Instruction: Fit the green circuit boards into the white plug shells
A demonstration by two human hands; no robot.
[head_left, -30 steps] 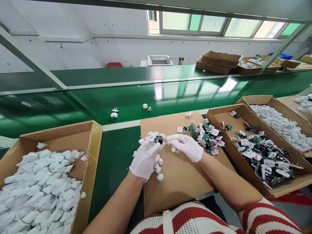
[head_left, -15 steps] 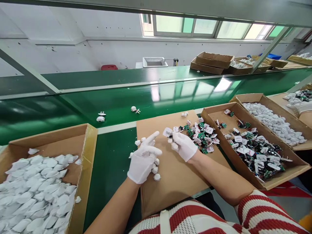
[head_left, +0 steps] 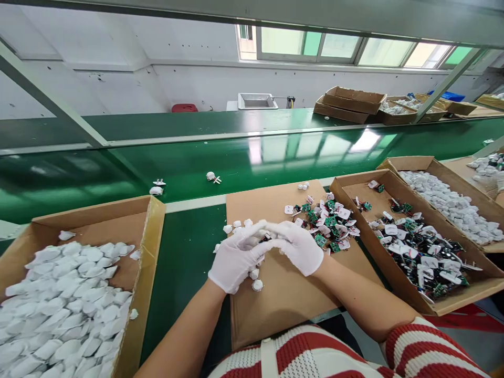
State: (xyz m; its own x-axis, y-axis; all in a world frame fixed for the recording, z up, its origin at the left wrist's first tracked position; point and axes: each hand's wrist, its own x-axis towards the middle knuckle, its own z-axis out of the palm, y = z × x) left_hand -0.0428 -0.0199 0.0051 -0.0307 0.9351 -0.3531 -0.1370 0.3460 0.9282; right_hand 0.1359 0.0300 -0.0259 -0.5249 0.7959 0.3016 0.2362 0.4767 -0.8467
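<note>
White gloves cover both hands, which meet over a brown cardboard sheet [head_left: 291,310]. My left hand [head_left: 238,260] and my right hand [head_left: 301,247] close their fingers around a small assembly [head_left: 266,238] with dark parts, mostly hidden between them. Several small white pieces [head_left: 257,285] lie beside and below my left hand. To the right of my right hand is a heap of green circuit boards with white plates and wires [head_left: 328,220], on the same sheet.
At left, a cardboard box [head_left: 151,247] holds many white shells. A box of circuit assemblies [head_left: 354,184] and a box of white pieces [head_left: 413,164] stand at right. Two plug-like assemblies [head_left: 156,190] [head_left: 211,177] lie on the green belt [head_left: 189,157]. Another person's sleeve [head_left: 500,184] shows at the right edge.
My left hand has turned and closed its fingers, meeting my right hand around the assembly. The assembly has moved slightly left and down. The view has shifted a little.
</note>
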